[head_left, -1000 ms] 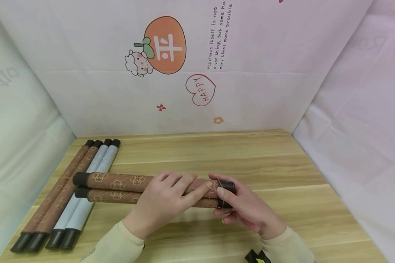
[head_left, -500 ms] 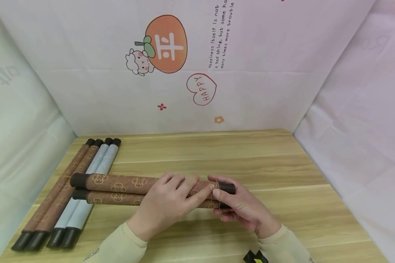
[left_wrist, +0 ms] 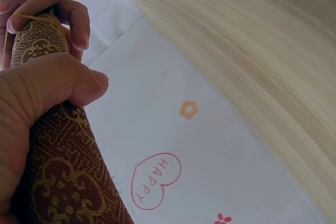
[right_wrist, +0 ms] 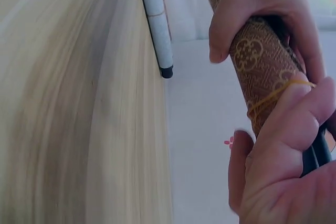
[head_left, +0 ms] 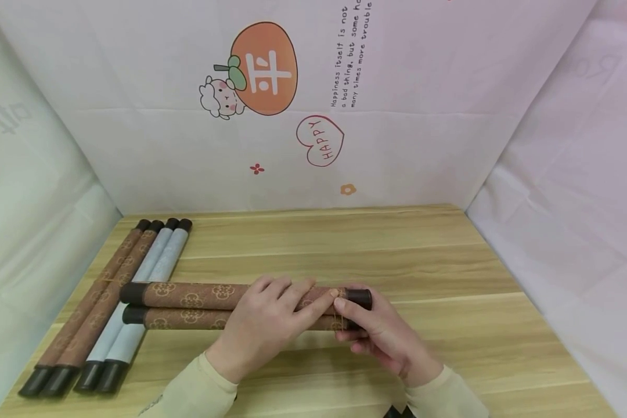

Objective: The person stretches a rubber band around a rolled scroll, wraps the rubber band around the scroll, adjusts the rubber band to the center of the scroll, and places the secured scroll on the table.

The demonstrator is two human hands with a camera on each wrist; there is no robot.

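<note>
A pair of brown patterned scrolls with black end caps lies side by side, held off the table. My left hand grips them from above, right of their middle; its thumb curls over the brown cloth in the left wrist view. At the right end, my right hand holds the pair, thumb in front and fingers behind and below. A thin yellowish rubber band loops round the cloth near that end, caught by the right fingers. Part of the band is hidden behind the fingers.
At the left of the wooden table lie two brown scrolls and two pale blue scrolls, side by side. The held scrolls' left ends overlap them in the head view. A black object shows beside the right sleeve. White printed cloth surrounds the table.
The rubber band has moved left, off the black end caps and onto the brown cloth. My right hand has shifted slightly left with it. The scrolls' left ends have dropped a little.
</note>
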